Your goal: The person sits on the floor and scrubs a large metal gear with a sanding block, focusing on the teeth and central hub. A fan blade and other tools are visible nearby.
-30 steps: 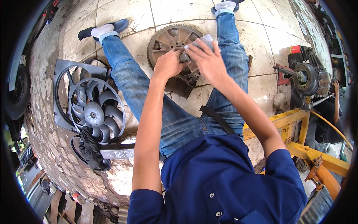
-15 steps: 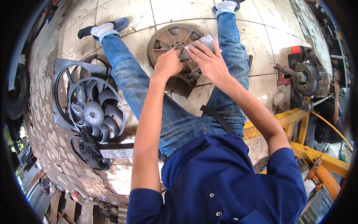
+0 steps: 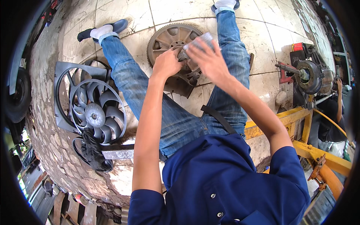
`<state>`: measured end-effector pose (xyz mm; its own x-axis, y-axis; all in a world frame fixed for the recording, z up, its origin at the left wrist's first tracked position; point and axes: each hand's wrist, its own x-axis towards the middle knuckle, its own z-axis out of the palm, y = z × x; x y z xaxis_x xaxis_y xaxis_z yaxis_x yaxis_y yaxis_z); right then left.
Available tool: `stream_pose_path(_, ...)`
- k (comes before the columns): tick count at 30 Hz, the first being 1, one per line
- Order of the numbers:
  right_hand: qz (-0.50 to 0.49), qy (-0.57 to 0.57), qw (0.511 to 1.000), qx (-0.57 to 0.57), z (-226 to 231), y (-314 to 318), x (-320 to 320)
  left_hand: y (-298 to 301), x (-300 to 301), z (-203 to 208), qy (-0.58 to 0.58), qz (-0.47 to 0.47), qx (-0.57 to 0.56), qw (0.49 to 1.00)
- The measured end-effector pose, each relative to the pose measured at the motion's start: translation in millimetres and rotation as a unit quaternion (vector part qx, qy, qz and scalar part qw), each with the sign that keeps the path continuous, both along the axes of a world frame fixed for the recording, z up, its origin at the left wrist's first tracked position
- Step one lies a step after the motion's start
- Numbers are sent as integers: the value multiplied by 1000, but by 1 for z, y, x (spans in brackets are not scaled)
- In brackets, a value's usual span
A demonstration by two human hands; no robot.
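My left hand (image 3: 168,64) is closed around a small rounded grey metal part (image 3: 182,56), whose exact kind I cannot make out. My right hand (image 3: 209,62) is smeared by motion. Its fingers lie over a thin grey sheet (image 3: 206,37), perhaps sandpaper, held close to the metal part. Both hands are above a large toothed flywheel (image 3: 159,40) lying on the floor between my legs. A dark metal piece (image 3: 179,87) lies at the flywheel's near side, partly hidden by my left hand and wrist.
At left lies a grey radiator fan (image 3: 94,114) with its shroud (image 3: 62,93), with black cloth (image 3: 92,152) near it. A yellow metal frame (image 3: 285,119) stands at right, beside a brake drum assembly (image 3: 309,77). Another person's arm (image 3: 339,99) shows at the far right.
My right hand and the grey sheet have shifted slightly left and up in the picture, and now look blurred. My left hand keeps its hold on the metal part.
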<state>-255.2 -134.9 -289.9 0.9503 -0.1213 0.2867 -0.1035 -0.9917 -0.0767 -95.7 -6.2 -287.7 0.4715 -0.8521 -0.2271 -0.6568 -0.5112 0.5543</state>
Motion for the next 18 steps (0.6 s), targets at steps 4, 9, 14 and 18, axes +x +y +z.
stream_pose_path(4,-38,11,999,-36,10,-9,4,0,-4,5,10,14,-7,1000)
stream_pose_path(9,32,-4,999,-25,6,0,1,2,0,-10,10,24,-37,999)
stream_pose_path(14,-63,-9,996,-56,8,-8,4,-2,-4,4,-6,17,-11,1000)
stream_pose_path(18,-17,-4,998,-56,6,-6,3,1,-3,0,-14,19,-36,999)
